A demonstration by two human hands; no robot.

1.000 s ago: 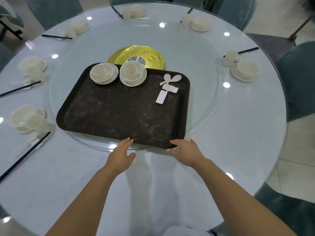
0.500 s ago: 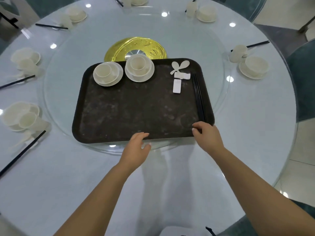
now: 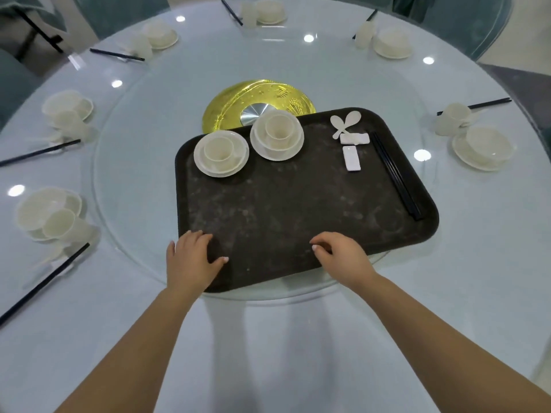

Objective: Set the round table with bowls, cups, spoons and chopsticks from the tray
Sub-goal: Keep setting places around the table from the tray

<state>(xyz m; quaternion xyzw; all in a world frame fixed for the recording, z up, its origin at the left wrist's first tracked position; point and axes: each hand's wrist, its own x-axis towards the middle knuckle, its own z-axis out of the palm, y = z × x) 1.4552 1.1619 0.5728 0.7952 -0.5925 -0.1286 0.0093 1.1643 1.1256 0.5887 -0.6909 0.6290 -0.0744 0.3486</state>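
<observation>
The dark tray (image 3: 298,210) at frame centre is being gripped along its near edge by the left hand (image 3: 190,260) and right hand (image 3: 340,254), fingers curled over the rim.

both hands (image 3: 190,257) have turned the tray (image 3: 298,210) further anticlockwise
</observation>
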